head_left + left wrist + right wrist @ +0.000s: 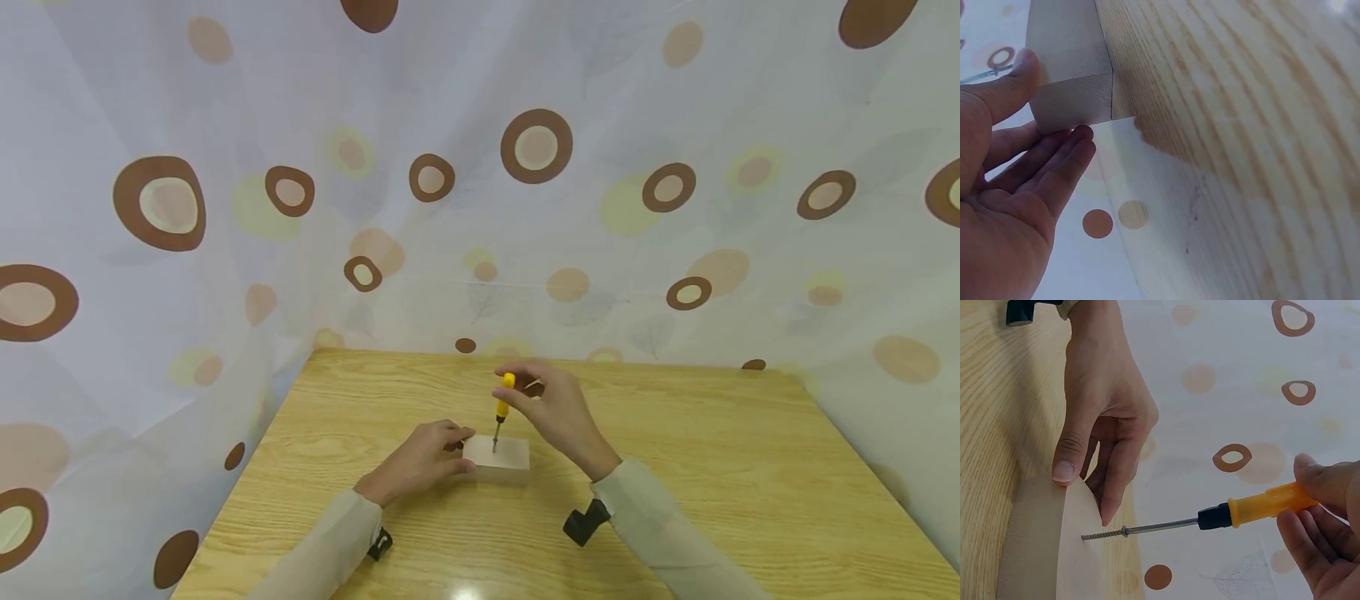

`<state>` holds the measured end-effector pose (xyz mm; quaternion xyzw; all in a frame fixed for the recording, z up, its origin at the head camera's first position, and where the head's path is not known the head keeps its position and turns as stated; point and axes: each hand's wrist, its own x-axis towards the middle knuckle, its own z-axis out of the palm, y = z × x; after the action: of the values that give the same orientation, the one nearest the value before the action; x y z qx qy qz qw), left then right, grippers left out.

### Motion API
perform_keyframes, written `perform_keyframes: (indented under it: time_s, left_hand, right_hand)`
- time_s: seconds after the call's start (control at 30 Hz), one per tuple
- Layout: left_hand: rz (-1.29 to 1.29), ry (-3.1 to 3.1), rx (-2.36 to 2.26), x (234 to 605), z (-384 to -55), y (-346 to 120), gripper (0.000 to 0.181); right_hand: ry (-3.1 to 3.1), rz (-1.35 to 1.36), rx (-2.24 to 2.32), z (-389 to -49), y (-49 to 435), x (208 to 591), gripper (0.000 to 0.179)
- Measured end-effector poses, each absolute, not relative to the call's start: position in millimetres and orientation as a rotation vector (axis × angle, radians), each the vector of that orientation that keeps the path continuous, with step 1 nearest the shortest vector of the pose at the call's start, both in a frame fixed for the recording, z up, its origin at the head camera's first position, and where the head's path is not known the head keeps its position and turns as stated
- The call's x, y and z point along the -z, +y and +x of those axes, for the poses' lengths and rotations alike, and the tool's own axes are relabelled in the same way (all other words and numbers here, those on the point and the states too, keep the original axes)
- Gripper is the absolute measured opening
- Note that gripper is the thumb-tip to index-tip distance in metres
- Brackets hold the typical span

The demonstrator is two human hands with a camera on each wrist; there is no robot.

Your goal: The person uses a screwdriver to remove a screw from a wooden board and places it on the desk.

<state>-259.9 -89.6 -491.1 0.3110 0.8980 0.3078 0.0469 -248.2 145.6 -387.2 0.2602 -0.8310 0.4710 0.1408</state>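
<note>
A pale wooden block [506,471] lies on the table. My left hand [429,457] grips its left end, thumb on the near side and fingers round the far side; the left wrist view shows the thumb [1021,78] against the block. A threaded screw [1102,535] stands in the block's top face, most of its thread exposed. My right hand [551,410] pinches the yellow handle of a screwdriver [1263,505] between thumb and fingertips. The screwdriver's steel shaft runs down to the screw head, tip right at it, nearly upright in the head view.
The wood-grain table [720,467] extends around the block on all sides. A white curtain with brown and beige circles [536,146] hangs behind and at both sides. Black wrist mounts [585,523] sit at the sleeve cuffs.
</note>
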Motion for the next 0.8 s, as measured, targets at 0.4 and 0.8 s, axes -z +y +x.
perform_keyframes:
  time_s: [0.4, 0.8]
  left_hand:
    - [0.953, 2.719, -0.938, 488.9, -259.9, -89.4, 0.066]
    - [0.954, 2.727, -0.919, 488.0, -259.9, -89.6, 0.068]
  right_hand:
    - [-2.380, 0.760, -1.387, -249.6, 144.8, 388.4, 0.022]
    - [-2.394, 0.749, -1.427, -248.8, 145.6, 388.0, 0.027]
